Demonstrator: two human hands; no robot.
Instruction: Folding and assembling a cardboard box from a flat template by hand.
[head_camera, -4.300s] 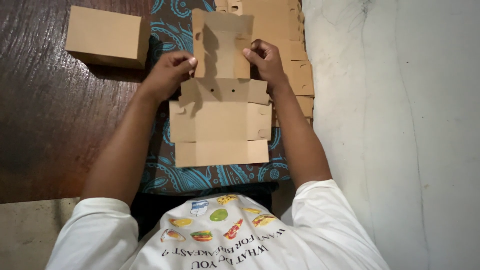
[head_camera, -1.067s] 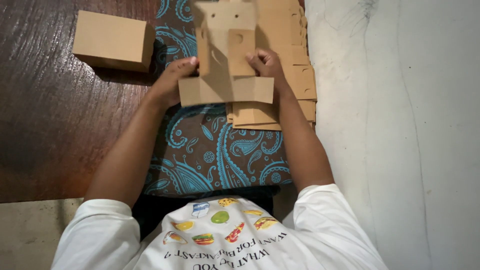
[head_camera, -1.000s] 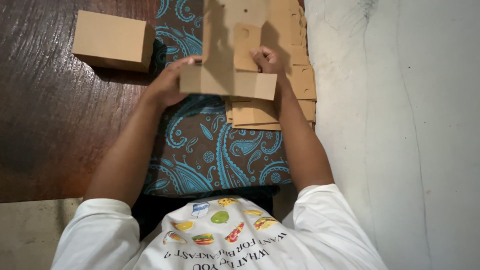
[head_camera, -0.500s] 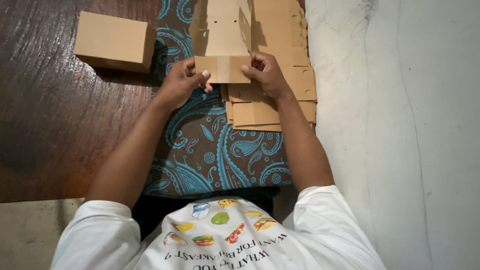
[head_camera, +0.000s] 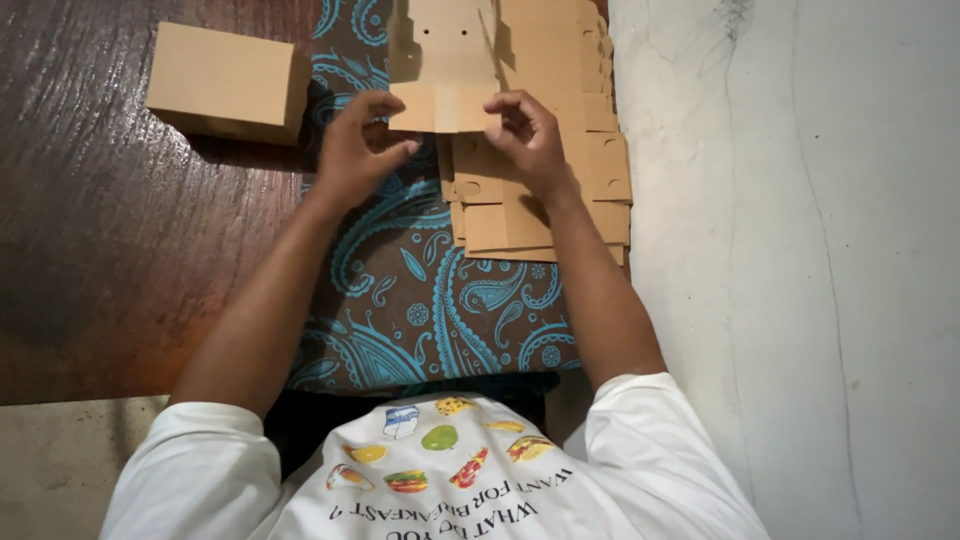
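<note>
Flat cardboard box blank (head_camera: 445, 60) at 12 o'clock, held up just above stack of blanks (head_camera: 540, 190). Plain brown, die-cut, two small holes up top, side tabs, bottom flap folded along crease. Looks light, stiff-ish but bendy on score lines, so probably best pinched near flap edge, gently, or it'll kink. Left hand (head_camera: 355, 150) pinching flap's left corner, right hand (head_camera: 525, 130) pinching right corner. Finished box (head_camera: 225, 82) at 10 o'clock on dark wood worktop (head_camera: 100, 260). Paisley cloth (head_camera: 430, 300) underneath.

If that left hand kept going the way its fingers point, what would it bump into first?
The left hand points right, toward the folded cardboard piece it is pinching. That comes first, and likely the right hand gripping the other side after it, though depth is hard to judge.
</note>
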